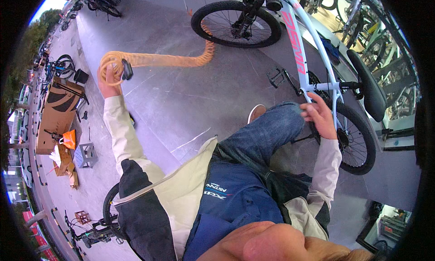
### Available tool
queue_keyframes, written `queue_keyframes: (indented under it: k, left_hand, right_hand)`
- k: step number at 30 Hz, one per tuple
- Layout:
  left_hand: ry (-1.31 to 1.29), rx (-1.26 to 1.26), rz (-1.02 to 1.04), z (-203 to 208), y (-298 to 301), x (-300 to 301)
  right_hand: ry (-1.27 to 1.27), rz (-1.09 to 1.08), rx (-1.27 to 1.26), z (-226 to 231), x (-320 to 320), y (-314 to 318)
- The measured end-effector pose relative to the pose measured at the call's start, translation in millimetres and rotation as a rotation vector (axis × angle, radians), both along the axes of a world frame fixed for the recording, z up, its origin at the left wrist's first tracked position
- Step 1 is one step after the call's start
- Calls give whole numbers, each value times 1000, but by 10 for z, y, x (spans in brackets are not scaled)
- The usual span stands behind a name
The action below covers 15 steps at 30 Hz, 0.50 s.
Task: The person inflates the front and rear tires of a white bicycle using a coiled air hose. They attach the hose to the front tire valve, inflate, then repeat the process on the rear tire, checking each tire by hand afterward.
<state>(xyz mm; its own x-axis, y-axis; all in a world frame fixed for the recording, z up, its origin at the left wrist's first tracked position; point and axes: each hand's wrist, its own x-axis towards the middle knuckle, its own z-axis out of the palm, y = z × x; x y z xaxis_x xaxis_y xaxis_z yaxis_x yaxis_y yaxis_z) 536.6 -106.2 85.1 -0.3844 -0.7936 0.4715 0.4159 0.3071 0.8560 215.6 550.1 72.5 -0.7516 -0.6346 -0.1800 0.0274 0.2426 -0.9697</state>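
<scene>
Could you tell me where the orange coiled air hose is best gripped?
At its free end, as the left hand has it: fingers wrapped round the coiled air hose just behind the black nozzle, coming from below. The stretched coils beyond would probably sag and spring.

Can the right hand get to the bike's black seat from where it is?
Probably yes. The right hand rests at the rear wheel, just below the black seat, and it holds nothing. Only the thin white frame tubes stand between them, so it could likely reach up around them.
</scene>
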Motion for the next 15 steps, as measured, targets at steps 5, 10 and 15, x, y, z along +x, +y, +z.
queue_keyframes:
  k: [5, 10, 15]
  left_hand:
    - [-902, -200, 455, -1421, -709, 101]
    - [-1481, 186, 779, -2673, -837, 685]
    - [-979, 620, 29, -3062, 308, 127]
  right_hand:
    - [-23, -197, 62, -274, -192, 719]
    - [-64, -327, 130, -718, -137, 1331]
    - [-68, -367, 167, -973, -113, 1517]
